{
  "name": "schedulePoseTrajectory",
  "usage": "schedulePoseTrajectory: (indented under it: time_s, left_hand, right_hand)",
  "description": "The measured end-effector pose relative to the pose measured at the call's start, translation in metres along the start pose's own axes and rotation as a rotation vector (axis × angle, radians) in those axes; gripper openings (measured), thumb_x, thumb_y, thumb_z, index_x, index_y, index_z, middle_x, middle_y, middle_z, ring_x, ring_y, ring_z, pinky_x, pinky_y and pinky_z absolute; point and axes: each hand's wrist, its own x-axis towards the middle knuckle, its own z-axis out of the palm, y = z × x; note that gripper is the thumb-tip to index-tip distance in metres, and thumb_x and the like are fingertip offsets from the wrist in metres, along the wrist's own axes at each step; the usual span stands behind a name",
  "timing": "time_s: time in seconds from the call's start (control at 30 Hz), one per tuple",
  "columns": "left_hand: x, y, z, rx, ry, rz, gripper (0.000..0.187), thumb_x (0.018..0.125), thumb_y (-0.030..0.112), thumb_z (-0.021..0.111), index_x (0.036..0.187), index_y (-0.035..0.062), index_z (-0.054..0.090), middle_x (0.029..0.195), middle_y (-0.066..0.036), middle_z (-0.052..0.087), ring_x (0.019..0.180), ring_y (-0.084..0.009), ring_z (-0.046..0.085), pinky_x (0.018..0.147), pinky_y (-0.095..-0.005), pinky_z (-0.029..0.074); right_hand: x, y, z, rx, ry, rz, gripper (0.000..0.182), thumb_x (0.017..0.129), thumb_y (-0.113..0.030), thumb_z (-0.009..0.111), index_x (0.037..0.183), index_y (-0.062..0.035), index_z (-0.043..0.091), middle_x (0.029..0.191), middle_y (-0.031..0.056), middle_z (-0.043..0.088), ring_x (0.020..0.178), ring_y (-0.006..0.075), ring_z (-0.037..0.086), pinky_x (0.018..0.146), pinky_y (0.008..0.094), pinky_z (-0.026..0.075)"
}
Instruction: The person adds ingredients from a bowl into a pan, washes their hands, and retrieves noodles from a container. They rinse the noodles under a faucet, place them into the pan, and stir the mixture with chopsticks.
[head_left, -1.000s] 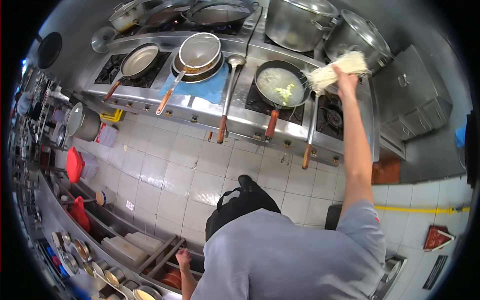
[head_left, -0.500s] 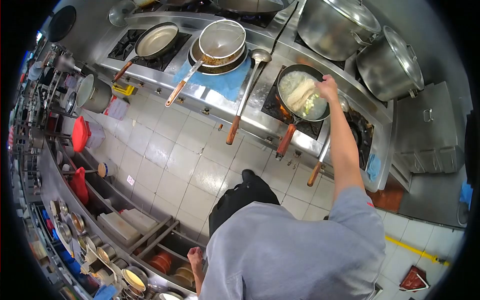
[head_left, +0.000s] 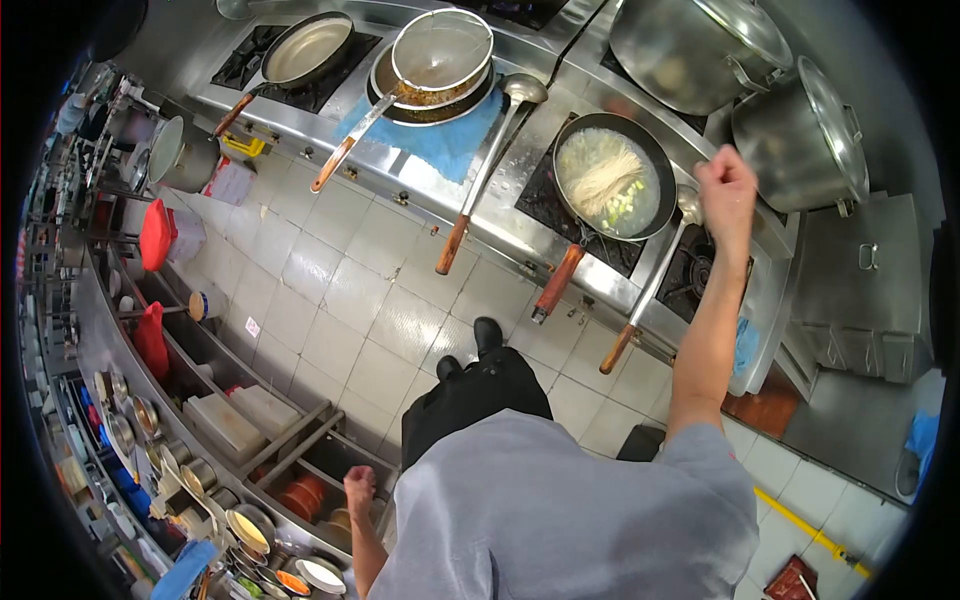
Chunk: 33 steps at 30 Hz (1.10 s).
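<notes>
My right hand [head_left: 727,182] is off the pan, raised over the right side of the stove with its fingers curled in. Whatever may be inside those fingers is hidden. Left of it, a frying pan [head_left: 664,178] with a wooden handle sits on a burner. Pale noodles [head_left: 603,184] and chopped green-white pieces [head_left: 622,204] lie in its cloudy liquid. Below my right hand rests a ladle [head_left: 652,285], its wooden handle over the stove edge. My left hand [head_left: 360,487] hangs low beside the shelving, loosely closed, with nothing seen in it.
Two large lidded pots [head_left: 690,55] stand behind the burners. A mesh strainer [head_left: 443,48] rests over a pan on a blue cloth [head_left: 462,150], beside another ladle [head_left: 490,165]. Another frying pan [head_left: 308,50] is farther left. Shelving [head_left: 245,455] with bowls lines the left side.
My right hand has moved away from the pan, to the right and over the ladle. My left hand has shifted slightly left and up. The noodles stay in the pan.
</notes>
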Motion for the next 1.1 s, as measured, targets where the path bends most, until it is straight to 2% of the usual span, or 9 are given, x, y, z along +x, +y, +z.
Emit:
schedulePoseTrajectory:
  time_s: [0.07, 0.17, 0.37, 0.5, 0.8, 0.9, 0.97, 1.03, 1.1]
  left_hand:
    - [0.006, 0.015, -0.007, -0.005, 0.015, 0.032, 0.015, 0.09, 0.019, 0.064, 0.091, 0.0038, 0.063, 0.07, 0.0, 0.058, 0.059, -0.0081, 0.054, 0.048, -0.0222, 0.043]
    - [0.008, 0.021, -0.006, 0.021, 0.02, 0.083, 0.016, 0.091, 0.02, 0.064, 0.093, 0.004, 0.062, 0.071, 0.0, 0.059, 0.059, -0.0085, 0.054, 0.049, -0.0227, 0.043]
    - [0.0, -0.007, 0.018, 0.017, -0.04, 0.052, 0.015, 0.089, 0.018, 0.067, 0.092, 0.0035, 0.063, 0.069, 0.0, 0.059, 0.058, -0.0089, 0.053, 0.05, -0.0235, 0.043]
    - [-0.01, -0.048, 0.033, 0.042, -0.078, 0.034, 0.014, 0.087, 0.016, 0.07, 0.089, 0.0037, 0.064, 0.068, 0.0, 0.059, 0.057, -0.0087, 0.052, 0.05, -0.0245, 0.041]
    - [-0.033, -0.059, 0.036, 0.045, -0.005, -0.003, 0.016, 0.084, 0.016, 0.071, 0.091, 0.0023, 0.065, 0.072, -0.002, 0.062, 0.062, -0.0109, 0.057, 0.054, -0.0263, 0.046]
    - [-0.023, -0.079, 0.033, -0.021, -0.013, -0.019, 0.016, 0.084, 0.015, 0.07, 0.092, 0.0016, 0.065, 0.073, -0.002, 0.063, 0.064, -0.0114, 0.058, 0.056, -0.0267, 0.047]
    - [-0.02, -0.07, 0.026, 0.025, -0.011, -0.013, 0.016, 0.084, 0.014, 0.07, 0.092, 0.0009, 0.065, 0.074, -0.003, 0.063, 0.065, -0.0113, 0.058, 0.057, -0.0268, 0.047]
    - [-0.018, -0.077, 0.017, 0.064, 0.045, 0.055, 0.017, 0.085, 0.013, 0.069, 0.093, -0.0007, 0.065, 0.074, -0.003, 0.064, 0.066, -0.0107, 0.057, 0.06, -0.0267, 0.047]
    - [-0.031, -0.062, 0.011, 0.009, 0.102, 0.014, 0.017, 0.085, 0.014, 0.069, 0.093, -0.0009, 0.065, 0.075, -0.004, 0.065, 0.069, -0.0115, 0.059, 0.064, -0.0274, 0.049]
  right_hand:
    - [0.002, -0.002, -0.008, -0.011, -0.145, 0.012, 0.01, 0.079, 0.004, 0.059, 0.083, -0.0053, 0.056, 0.073, -0.0037, 0.05, 0.068, 0.0058, 0.049, 0.061, 0.0219, 0.042]
    - [-0.034, 0.04, 0.018, -0.581, -0.502, -0.129, 0.052, 0.073, -0.008, 0.072, 0.123, -0.0096, 0.056, 0.122, 0.0177, 0.056, 0.109, 0.0322, 0.056, 0.097, 0.0388, 0.044]
    - [-0.114, 0.074, 0.082, -0.903, -0.427, -0.094, 0.045, 0.068, -0.016, 0.079, 0.102, -0.0065, 0.052, 0.102, 0.0121, 0.061, 0.101, 0.0324, 0.057, 0.081, 0.0437, 0.047]
    - [-0.104, 0.116, 0.079, -0.88, -0.415, -0.284, 0.019, 0.074, -0.005, 0.066, 0.089, -0.0064, 0.055, 0.081, 0.0147, 0.061, 0.088, 0.0336, 0.06, 0.072, 0.0449, 0.047]
    - [-0.01, 0.068, 0.05, -0.396, -0.153, -0.019, 0.009, 0.077, -0.001, 0.059, 0.085, -0.0051, 0.06, 0.081, 0.0151, 0.066, 0.076, 0.0306, 0.066, 0.067, 0.0428, 0.05]
    - [0.024, 0.192, 0.046, -0.666, -0.393, -0.524, 0.011, 0.076, 0.0, 0.06, 0.086, -0.004, 0.061, 0.086, 0.0164, 0.066, 0.079, 0.0292, 0.066, 0.068, 0.0403, 0.051]
    - [0.02, 0.168, 0.046, -0.935, -0.31, -0.426, 0.013, 0.072, 0.0, 0.063, 0.085, -0.0029, 0.062, 0.088, 0.0182, 0.064, 0.078, 0.0302, 0.065, 0.069, 0.0397, 0.051]
    - [0.044, 0.133, 0.043, -0.567, -0.167, -0.31, 0.012, 0.072, -0.002, 0.063, 0.085, -0.003, 0.061, 0.087, 0.0177, 0.064, 0.077, 0.0314, 0.064, 0.069, 0.0406, 0.051]
    - [0.051, 0.105, 0.042, -0.675, -0.21, -0.03, 0.017, 0.072, -0.004, 0.065, 0.089, -0.0039, 0.061, 0.09, 0.0172, 0.063, 0.078, 0.0329, 0.063, 0.071, 0.0415, 0.051]
